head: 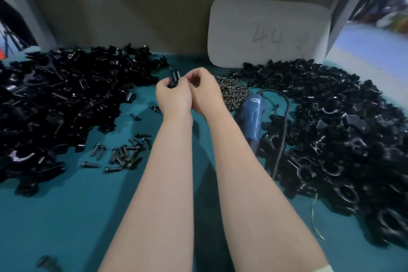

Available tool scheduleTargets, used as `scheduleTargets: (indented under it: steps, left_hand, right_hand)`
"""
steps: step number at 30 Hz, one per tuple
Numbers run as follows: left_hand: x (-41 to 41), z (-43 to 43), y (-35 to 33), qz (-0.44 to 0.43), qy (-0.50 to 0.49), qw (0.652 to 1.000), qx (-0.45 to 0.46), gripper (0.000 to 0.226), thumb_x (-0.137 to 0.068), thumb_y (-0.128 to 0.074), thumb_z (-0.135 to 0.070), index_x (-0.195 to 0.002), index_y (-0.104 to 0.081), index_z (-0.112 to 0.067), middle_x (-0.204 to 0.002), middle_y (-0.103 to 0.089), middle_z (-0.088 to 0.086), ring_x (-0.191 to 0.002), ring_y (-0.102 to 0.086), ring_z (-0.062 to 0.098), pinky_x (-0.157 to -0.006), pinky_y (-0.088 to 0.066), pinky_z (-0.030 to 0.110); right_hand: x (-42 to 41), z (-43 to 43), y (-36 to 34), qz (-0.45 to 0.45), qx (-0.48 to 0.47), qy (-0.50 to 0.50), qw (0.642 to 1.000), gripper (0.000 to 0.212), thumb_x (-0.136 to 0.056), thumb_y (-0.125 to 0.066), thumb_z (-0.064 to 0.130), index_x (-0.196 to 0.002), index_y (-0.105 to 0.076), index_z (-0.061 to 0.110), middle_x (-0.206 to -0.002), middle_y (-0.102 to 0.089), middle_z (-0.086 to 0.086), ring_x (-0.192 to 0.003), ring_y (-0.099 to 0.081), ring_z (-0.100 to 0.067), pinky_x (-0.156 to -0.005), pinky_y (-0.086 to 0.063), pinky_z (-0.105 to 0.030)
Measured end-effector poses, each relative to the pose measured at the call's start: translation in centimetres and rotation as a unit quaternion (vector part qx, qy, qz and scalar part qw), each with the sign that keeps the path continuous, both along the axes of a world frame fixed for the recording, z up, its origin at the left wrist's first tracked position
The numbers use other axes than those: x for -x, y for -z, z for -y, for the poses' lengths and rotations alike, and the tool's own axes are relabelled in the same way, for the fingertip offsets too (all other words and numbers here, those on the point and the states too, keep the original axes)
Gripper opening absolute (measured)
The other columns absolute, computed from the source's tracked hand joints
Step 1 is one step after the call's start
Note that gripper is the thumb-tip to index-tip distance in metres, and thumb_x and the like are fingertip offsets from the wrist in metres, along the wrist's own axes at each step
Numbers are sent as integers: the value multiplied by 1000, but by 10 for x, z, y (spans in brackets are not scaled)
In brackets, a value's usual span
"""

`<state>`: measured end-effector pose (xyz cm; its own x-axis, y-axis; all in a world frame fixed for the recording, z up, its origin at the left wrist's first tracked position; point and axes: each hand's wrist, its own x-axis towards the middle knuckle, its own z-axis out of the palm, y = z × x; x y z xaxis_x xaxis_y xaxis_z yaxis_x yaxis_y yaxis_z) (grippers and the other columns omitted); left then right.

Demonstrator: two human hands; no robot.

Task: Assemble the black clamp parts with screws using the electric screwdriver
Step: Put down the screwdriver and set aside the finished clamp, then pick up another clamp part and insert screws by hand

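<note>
Workshop bench (88, 216) heaped with clamp parts (66, 95), screws (231, 91)

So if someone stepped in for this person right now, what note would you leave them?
Left hand grips a black clamp part; right hand curls against it, its pinch hidden.
Screwdriver lies untouched on the table, right of the hands, beside the silver screws. Dark bolts lie left.
Heaps of clamp parts: left pile, right pile.
To do: seat a screw, drive it. Finished count unclear.

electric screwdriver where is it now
Head view: the blue electric screwdriver lies on the teal table right of the right forearm, between the silver screw pile and the right heap of black clamp parts.
</note>
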<state>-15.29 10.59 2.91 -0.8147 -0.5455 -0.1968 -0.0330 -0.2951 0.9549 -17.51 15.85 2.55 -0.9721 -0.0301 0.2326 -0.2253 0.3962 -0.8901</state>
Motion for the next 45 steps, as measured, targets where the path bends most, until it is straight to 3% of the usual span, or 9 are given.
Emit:
scheduleTargets:
  steps: [8, 10, 14, 19, 23, 27, 32, 39, 45]
  left_hand:
    - [-7, 29, 21, -4, -152, 986, 69, 24, -91, -63, -18, -114, -56, -21, -120, -55, 1, -114, -56, 23, -97, -48, 34]
    - [-6, 23, 19, -24, -167, 981, 98, 26, -92, -62, -25, -117, -56, -19, -114, -54, -3, -118, -53, 24, -99, -43, 32]
    - [-1, -7, 5, -35, -158, 977, 137, 26, -94, -58, -34, -118, -55, -26, -110, -54, -11, -120, -50, 22, -106, -27, 33]
    - [5, -49, -11, -69, -142, 965, 210, 28, -95, -56, -32, -121, -56, -24, -123, -60, -6, -117, -50, 18, -96, -26, 28]
    - [23, -84, -25, -122, -18, 992, -31, 22, -97, -57, -18, -117, -58, -9, -101, -59, 2, -84, -56, 14, -78, -50, 24]
    - [42, -122, -27, -68, 131, 942, -300, 5, -96, -55, -2, -95, -58, 1, -81, -49, 9, -65, -55, 12, -60, -54, 15]
    - [54, -161, -22, -13, 215, 918, -332, 17, -93, -47, 10, -80, -52, 0, -83, -50, 14, -83, -54, 23, -70, -54, 25]
    - [57, -172, -18, 16, 251, 926, -282, 15, -93, -54, 0, -79, -51, -3, -77, -52, 10, -68, -55, 17, -69, -53, 25]
    - [55, -165, -18, 2, 250, 921, -301, 12, -95, -58, -6, -84, -53, -5, -81, -56, 9, -68, -58, 13, -69, -53, 23]
  right_hand:
    - [-10, 24, 11, 96, 0, -107, 990, 2, -92, -57, 14, -93, -59, 15, -99, -65, -11, -86, -61, -27, -86, -52, -43]
    - [-6, 13, 3, 72, 12, -59, 996, 9, -93, -53, 10, -95, -61, 14, -102, -66, -12, -94, -63, -32, -89, -51, -47]
    - [6, -37, -10, 29, -4, 136, 990, 23, -93, -47, 14, -113, -59, 14, -117, -61, -7, -105, -55, -24, -83, -42, -29]
    - [25, -114, -13, 94, -65, 306, 945, 40, -93, -46, 21, -133, -45, 14, -149, -26, -16, -136, -24, -35, -110, -26, -38]
    - [38, -156, -11, 189, -130, 363, 903, 46, -92, -48, 24, -136, -42, 11, -155, -9, -23, -143, -8, -40, -118, -6, -47]
    - [52, -180, -8, 222, -126, 387, 886, 49, -92, -51, 25, -138, -40, 11, -156, 10, -25, -144, 5, -42, -117, 2, -49]
    - [66, -204, -3, 244, -122, 424, 864, 54, -89, -55, 25, -139, -38, 13, -154, 19, -26, -144, 8, -39, -116, -1, -50]
    - [73, -212, 5, 289, -161, 409, 850, 48, -88, -55, 36, -130, -50, 14, -150, -22, -19, -135, -18, -35, -108, -21, -47]
    - [72, -206, 7, 289, -195, 394, 850, 40, -89, -54, 33, -124, -55, 14, -147, -29, -16, -134, -20, -35, -108, -20, -48]
